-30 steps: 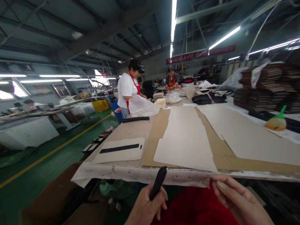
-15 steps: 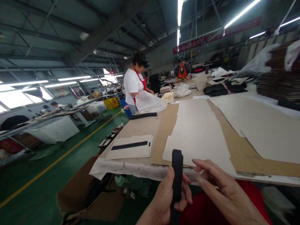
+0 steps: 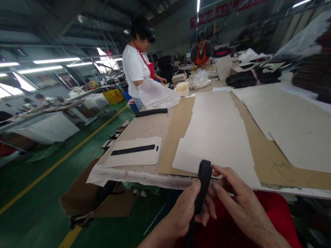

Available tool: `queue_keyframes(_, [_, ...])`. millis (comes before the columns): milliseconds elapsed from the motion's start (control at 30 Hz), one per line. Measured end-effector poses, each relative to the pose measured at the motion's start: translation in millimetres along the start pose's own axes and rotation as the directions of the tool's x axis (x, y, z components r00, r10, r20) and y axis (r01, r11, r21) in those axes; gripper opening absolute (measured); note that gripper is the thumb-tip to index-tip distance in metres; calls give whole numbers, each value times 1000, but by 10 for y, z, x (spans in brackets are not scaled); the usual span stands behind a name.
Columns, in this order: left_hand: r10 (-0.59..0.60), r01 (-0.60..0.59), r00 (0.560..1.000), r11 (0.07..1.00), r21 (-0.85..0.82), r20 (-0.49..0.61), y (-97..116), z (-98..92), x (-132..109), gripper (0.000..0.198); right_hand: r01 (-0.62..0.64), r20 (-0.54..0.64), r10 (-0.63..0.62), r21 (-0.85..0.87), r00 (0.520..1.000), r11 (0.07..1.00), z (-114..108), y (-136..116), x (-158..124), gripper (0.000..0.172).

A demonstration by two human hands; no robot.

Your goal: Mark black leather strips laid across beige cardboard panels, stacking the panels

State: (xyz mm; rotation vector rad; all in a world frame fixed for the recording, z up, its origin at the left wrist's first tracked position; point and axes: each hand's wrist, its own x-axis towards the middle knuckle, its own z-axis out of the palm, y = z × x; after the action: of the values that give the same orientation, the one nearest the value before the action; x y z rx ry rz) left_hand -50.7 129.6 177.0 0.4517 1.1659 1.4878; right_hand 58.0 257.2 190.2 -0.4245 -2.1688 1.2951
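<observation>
My left hand (image 3: 187, 203) is wrapped round a stack of black strips (image 3: 204, 174), held upright and slightly tilted in front of the table edge. Its thumb presses on the near face, while the fingers curl behind. The stack's lower end runs down past my wrist. My right hand (image 3: 236, 196) is beside the upper end, fingers apart, with the index fingertip at or very near the strips' right edge; whether it touches I cannot tell. On the table to the left, a single black strip (image 3: 133, 150) lies across pale rounded-corner sheets (image 3: 144, 159).
Large pale sheets (image 3: 214, 127) and brown board (image 3: 165, 162) cover the table. Farther back are black strips (image 3: 151, 112), a white cloth (image 3: 157, 96) and a yellowish block (image 3: 182, 88). Two co-workers in aprons stand beyond. An open cardboard box (image 3: 113, 203) is on the floor at left.
My right hand's fingertips have come up to the edge of the black strips. The stack has tilted to the right and shifted slightly right in view. The camera has tipped downward.
</observation>
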Motion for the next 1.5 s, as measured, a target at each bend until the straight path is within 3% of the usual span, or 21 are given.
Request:
queue_keyframes(333, [13,7,995,979,206,-97,2,66,-12,71,47,14,-46,-121,999,991,18,119,-39,39])
queue_keyframes(500, [23,2,993,979,203,-116,-45,82,-27,71,20,-32,-25,-141,999,990,8,125,-109,38])
queue_keyframes(733, [-3,18,992,993,121,-124,-131,57,0,76,-10,-81,7,-29,997,1000,-24,130,-167,32])
queue_keyframes(867, [-16,37,991,987,158,-136,-137,63,-2,79,-38,-141,60,152,988,988,-31,133,-158,9])
queue_keyframes(933, [-13,40,992,976,215,-124,-113,83,-14,78,-32,-159,62,188,985,982,-50,115,-129,9])
queue_keyframes(1000, [-4,34,994,959,281,-106,-76,109,-26,79,-19,-124,35,134,992,991,-82,81,-90,8])
queue_keyframes(1100, [7,18,997,943,333,-72,-23,126,-41,77,61,50,-62,30,997,998,-153,15,-38,13])
queue_keyframes(1200, [0,0,1000,950,313,1,5,64,-60,61,109,158,-102,-34,982,993,-262,-22,-34,17])
queue_keyframes(1300, [-64,57,998,944,325,9,45,-79,-100,44,35,75,-26,-117,997,992,-429,38,-102,17])
queue_keyframes(1400, [-85,116,992,908,402,-93,130,-255,-159,34,-107,-110,89,-172,990,979,-630,210,-213,21])
queue_keyframes(1500, [-85,163,979,873,460,-185,237,-410,-228,37,-203,-201,164,-191,966,960,-765,390,-302,28])
